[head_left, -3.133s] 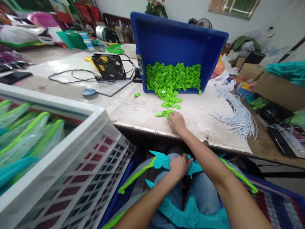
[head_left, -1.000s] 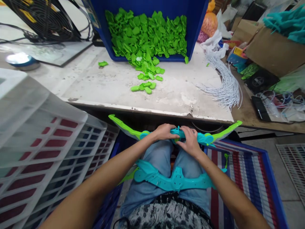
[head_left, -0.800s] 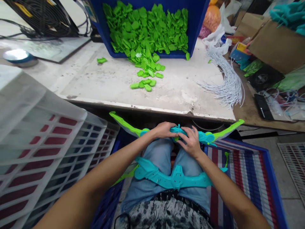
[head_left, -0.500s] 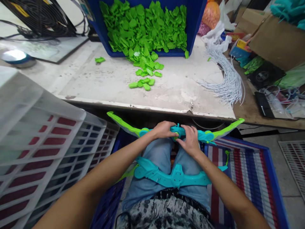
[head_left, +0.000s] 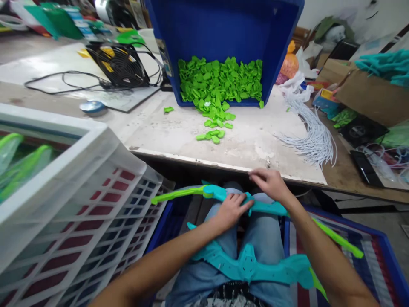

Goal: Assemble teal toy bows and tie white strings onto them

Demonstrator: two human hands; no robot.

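Head view: with its green limbs (head_left: 179, 194) seemingly joined already, the bow frame (head_left: 269, 208) nearest the table (head_left: 172, 147) is gripped by the left hand (head_left: 230, 209), whether anything is held by the right hand (head_left: 272, 184) near the table's edge cannot be told, and loose green pieces (head_left: 216, 139) on the table seem left unused.

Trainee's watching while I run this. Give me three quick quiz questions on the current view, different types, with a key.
1. Which grip is laid across the middle of the turquoise-and-lime bow-shaped plastic part nearer the white-topped table, left or right?
2. True or false: some small lime-green plastic pieces lie outside the open blue plastic bin.
3. Fill in: a bundle of thin white strands lies to the ___ of the bin in the view.

Key: 1. The left grip. 2. True. 3. Right.
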